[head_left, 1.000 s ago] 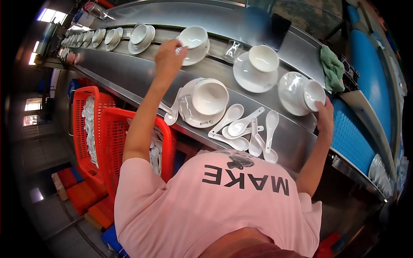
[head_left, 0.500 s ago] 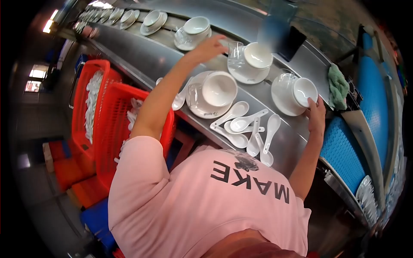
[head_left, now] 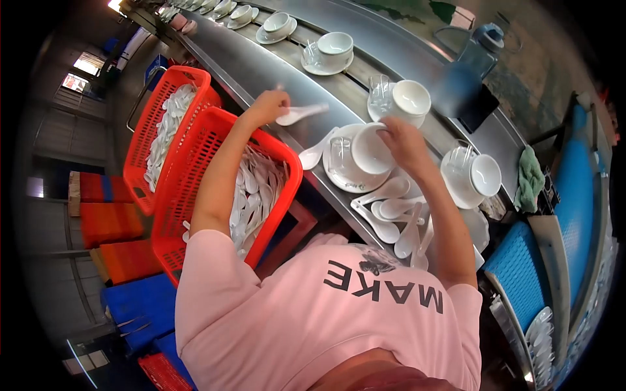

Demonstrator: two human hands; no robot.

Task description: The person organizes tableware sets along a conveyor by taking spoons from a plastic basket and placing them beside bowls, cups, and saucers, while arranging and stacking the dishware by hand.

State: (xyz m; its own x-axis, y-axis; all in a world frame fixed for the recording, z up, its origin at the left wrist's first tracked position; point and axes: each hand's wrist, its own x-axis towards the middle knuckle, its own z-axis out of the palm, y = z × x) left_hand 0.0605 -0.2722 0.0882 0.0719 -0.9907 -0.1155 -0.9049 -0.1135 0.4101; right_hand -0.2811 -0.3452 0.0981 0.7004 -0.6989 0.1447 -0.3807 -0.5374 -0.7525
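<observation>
My left hand (head_left: 268, 107) is closed at the bowl end of a white soup spoon (head_left: 301, 114), over the metal counter's edge; its blurred handle points right. My right hand (head_left: 403, 144) pinches the rim of a small white bowl (head_left: 370, 151), which is tilted on a white plate (head_left: 355, 185). Beside that bowl on the plate lies a clear glass (head_left: 340, 154). Another white spoon (head_left: 314, 155) rests left of the plate. Several more spoons (head_left: 385, 212) lie in a loose pile below it, partly hidden by my right forearm.
A red basket (head_left: 295, 168) full of white spoons stands at the counter's left, with a second red basket (head_left: 203, 79) behind. Plates with bowls and glasses line the belt (head_left: 297, 44). At right are another plate set (head_left: 486, 174), a green cloth (head_left: 529, 177) and a blue bottle (head_left: 481, 49).
My right hand has moved left from the right-hand bowl to the near plate's bowl. My left hand has left the glass on the belt and come back to a spoon. The view has shifted.
</observation>
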